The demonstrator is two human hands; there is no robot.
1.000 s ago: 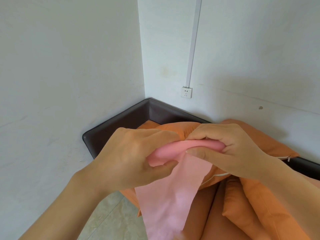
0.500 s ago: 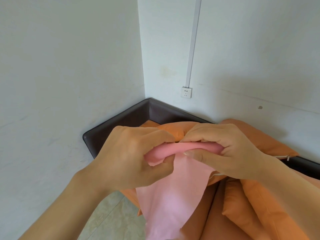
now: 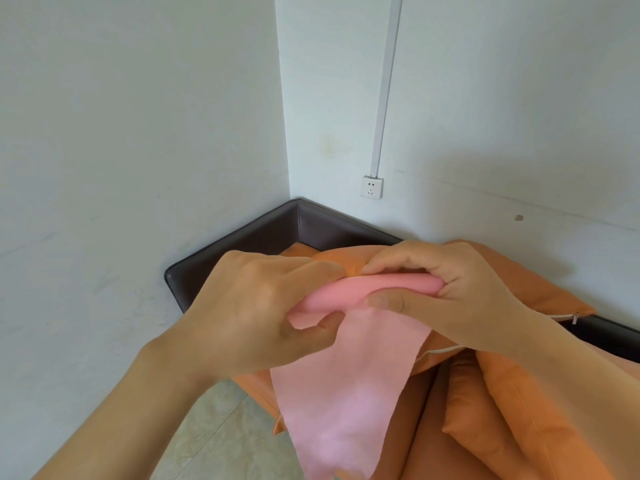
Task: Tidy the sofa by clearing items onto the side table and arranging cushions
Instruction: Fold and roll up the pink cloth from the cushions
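Observation:
A pink cloth (image 3: 346, 386) hangs in front of me, its top edge folded into a thick roll. My left hand (image 3: 256, 313) pinches the left end of that roll, thumb underneath. My right hand (image 3: 446, 292) grips the right end, fingers curled over the top and thumb pressed on the front. Behind the cloth, an orange cushion (image 3: 540, 292) leans against the sofa's dark brown backrest (image 3: 242, 240). A second orange cushion (image 3: 502, 420) lies lower right. The cloth's lower end runs out of the frame.
The sofa sits in a corner of two white walls. A wall socket (image 3: 372, 187) with a cable duct is above the backrest. Beige floor tiles (image 3: 214, 434) show at lower left, beside the sofa's end. The orange seat (image 3: 426, 445) is at the bottom.
Both hands have shifted their hold slightly along the rolled top edge and the roll looks a little tighter. The cloth stays at the same height.

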